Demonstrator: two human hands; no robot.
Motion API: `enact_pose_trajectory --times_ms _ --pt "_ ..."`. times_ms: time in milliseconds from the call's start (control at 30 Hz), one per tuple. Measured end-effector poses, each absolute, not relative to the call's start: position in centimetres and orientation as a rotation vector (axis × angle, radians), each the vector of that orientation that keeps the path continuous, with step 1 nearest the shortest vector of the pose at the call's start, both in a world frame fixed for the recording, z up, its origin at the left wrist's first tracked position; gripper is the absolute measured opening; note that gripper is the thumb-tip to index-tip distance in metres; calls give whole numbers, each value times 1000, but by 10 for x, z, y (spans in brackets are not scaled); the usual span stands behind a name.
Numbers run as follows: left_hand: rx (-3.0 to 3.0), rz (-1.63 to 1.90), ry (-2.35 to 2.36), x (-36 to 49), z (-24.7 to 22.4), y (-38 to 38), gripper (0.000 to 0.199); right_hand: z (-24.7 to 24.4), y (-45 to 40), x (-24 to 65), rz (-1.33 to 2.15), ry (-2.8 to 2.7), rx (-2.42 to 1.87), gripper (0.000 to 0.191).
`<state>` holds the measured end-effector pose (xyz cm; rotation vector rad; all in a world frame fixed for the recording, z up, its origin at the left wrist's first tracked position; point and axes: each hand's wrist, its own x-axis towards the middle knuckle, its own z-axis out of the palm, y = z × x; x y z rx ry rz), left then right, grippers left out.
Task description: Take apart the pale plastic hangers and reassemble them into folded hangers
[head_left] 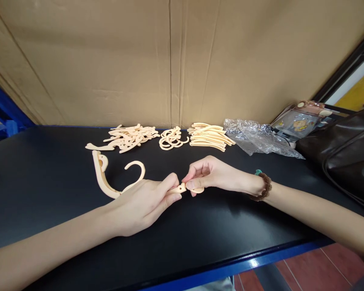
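Observation:
My left hand (142, 206) is closed around a cream plastic clothes hanger (102, 180). The hanger's curved arm and its hook (141, 167) stick out to the left and above that hand, while its middle is hidden under the fingers. A narrow end with a small hole pokes out between thumb and forefinger. My right hand (208, 176) pinches a small rounded cream piece (197, 190) right at this end. The two hands nearly meet over the black tabletop (218, 238). Whether the small piece is joined to the hanger, I cannot tell.
Along the back lie a pile of curved hanger arms (133, 137), a cluster of hooks (171, 139) and a stack of thin strips (210, 136). Clear plastic bags (257, 137), a cartoon-printed container (300, 121) and a dark leather bag (339, 149) stand right. Cardboard (109, 60) rises behind.

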<state>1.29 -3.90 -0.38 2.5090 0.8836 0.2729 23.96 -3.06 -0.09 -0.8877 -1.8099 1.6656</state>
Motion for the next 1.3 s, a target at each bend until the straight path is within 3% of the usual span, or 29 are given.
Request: enact_pose_trajectory --times_ms 367,633,867,1067,1300 --pt "2495 169 860 16 -2 -35 26 -1 -34 239 1617 -1889 -891 15" --pt "2303 108 961 17 1 -27 33 -1 -43 240 1032 -2328 -915 19" --pt "2236 164 916 16 0 -27 32 2 -54 237 588 -2506 -911 11" --pt "2266 200 983 16 0 -25 32 -8 -49 239 295 -2543 -919 24" --pt "2499 246 911 13 1 -28 16 13 -39 247 234 -2736 -918 4"
